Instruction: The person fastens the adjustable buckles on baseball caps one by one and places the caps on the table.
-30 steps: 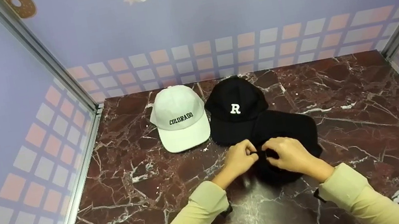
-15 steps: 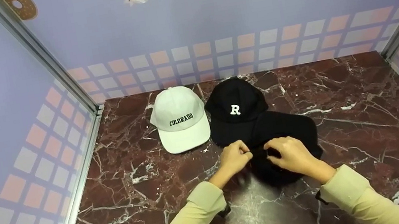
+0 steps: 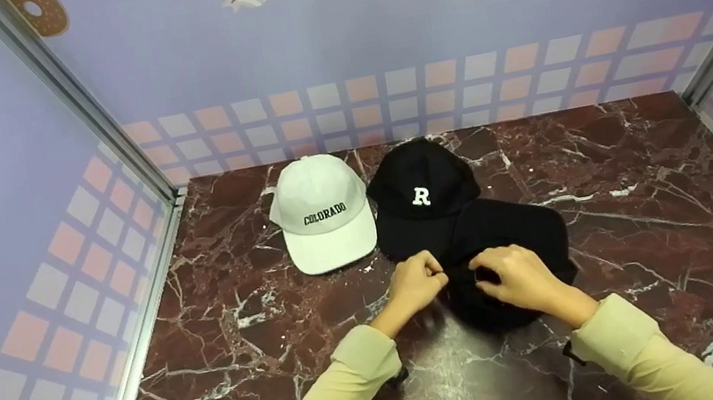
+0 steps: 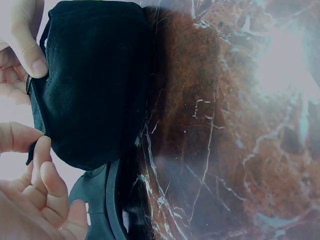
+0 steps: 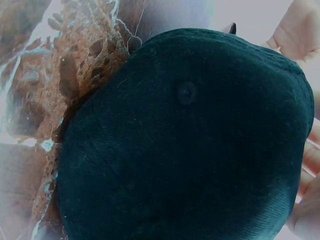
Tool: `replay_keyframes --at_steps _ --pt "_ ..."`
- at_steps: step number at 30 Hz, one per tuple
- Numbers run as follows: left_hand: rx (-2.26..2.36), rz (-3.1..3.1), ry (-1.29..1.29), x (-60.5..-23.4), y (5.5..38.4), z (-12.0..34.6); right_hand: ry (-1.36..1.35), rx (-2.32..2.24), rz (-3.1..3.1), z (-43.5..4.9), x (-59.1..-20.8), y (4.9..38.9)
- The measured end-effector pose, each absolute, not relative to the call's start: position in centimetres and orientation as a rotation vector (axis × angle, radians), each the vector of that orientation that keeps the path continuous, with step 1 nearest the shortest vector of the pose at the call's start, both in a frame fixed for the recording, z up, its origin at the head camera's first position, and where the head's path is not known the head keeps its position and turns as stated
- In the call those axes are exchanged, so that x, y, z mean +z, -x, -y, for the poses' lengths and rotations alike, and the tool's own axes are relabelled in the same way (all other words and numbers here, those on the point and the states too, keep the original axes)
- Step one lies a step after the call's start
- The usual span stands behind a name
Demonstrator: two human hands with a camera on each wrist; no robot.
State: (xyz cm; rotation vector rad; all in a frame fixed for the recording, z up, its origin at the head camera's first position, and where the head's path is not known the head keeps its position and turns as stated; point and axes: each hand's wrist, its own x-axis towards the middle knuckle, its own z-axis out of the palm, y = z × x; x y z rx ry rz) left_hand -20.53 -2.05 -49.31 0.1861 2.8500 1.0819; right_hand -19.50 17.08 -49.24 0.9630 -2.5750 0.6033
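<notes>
A plain black cap [image 3: 512,221] lies at the front right, its brim toward the black cap with a white R [image 3: 405,228] and touching or overlapping that one's brim. My left hand [image 3: 416,284] pinches a short strap end [image 4: 31,153] at the cap's edge between thumb and finger, as the left wrist view shows. My right hand [image 3: 521,277] holds the rim of the same cap, thumb on the cloth. The right wrist view is filled by the cap's rounded crown [image 5: 185,150], which hides much of both hands.
A white cap [image 3: 320,191] lettered COLORADO stands left of the R cap. All three caps are on a dark red marble-patterned table [image 3: 230,351]. Patterned walls [image 3: 328,31] enclose the back and sides.
My left hand has shifted a little to the left, away from the right hand, drawing the strap end with it. The right hand has hardly moved. The other two caps stay put.
</notes>
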Motion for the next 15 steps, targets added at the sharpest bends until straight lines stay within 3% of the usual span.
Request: replay_keyframes --at_steps 15 --pt "0.933 -2.834 -0.636 -50.1 20.9 3.4 -1.176 0.895 3.118 -21.6 -47.9 19.9"
